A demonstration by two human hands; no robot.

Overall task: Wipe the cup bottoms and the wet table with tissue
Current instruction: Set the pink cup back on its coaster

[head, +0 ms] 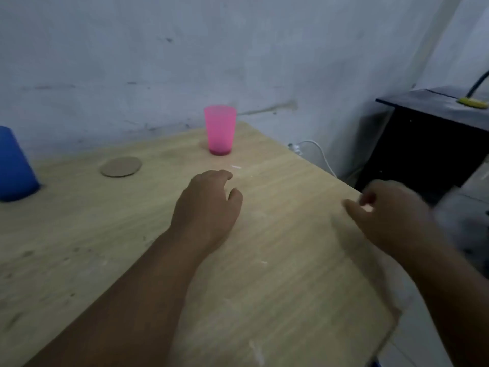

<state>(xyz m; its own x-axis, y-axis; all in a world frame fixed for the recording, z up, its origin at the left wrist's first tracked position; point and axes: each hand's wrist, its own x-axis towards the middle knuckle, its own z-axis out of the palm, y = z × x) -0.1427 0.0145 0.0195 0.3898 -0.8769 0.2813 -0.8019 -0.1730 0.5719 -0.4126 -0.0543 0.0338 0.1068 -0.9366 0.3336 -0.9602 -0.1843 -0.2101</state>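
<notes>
On the light wood-grain table (277,260), the translucent pink plastic cup (220,133) stands upright and serves as the landmark. Nearer the viewer than the cup, and just short of it, the left hand (209,205) hovers palm down, its fingers loosely curled and holding nothing. Right of the cup, at the table's right edge, the right hand (389,215) is blurred; its fingers look pinched together, and whether they hold anything cannot be told. Far left of the cup stands a blue plastic cup (14,165), apparently upside down; between the two cups lies a round brown coaster (121,166). No whole tissue is visible; only small white shreds (236,167) lie just in front of the pink cup. No standing water shows, so how much wiping remains cannot be judged, though the table may be largely dried.
</notes>
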